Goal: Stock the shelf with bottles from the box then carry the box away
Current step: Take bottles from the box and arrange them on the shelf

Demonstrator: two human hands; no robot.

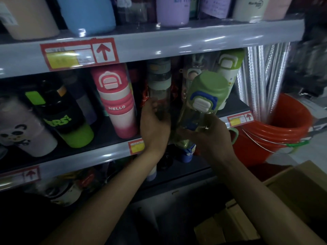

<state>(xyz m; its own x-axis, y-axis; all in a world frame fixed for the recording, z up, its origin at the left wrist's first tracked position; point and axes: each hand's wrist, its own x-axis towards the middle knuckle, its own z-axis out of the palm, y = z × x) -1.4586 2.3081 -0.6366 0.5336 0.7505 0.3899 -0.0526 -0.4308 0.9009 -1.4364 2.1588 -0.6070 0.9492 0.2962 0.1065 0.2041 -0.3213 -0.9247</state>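
Note:
My right hand grips a clear bottle with a green lid by its lower body, tilted in front of the middle shelf. A green strap loop hangs by that hand. My left hand curls round a clear bottle with a grey-and-white lid standing on the same shelf. The cardboard box lies open at the lower right, below my right forearm; its inside is mostly dark.
Pink "HELLO" bottle, black-and-green bottle and panda bottle fill the shelf's left. A green-and-white bottle stands behind the held one. Cups line the upper shelf. A red bucket with shiny rolls stands to the right.

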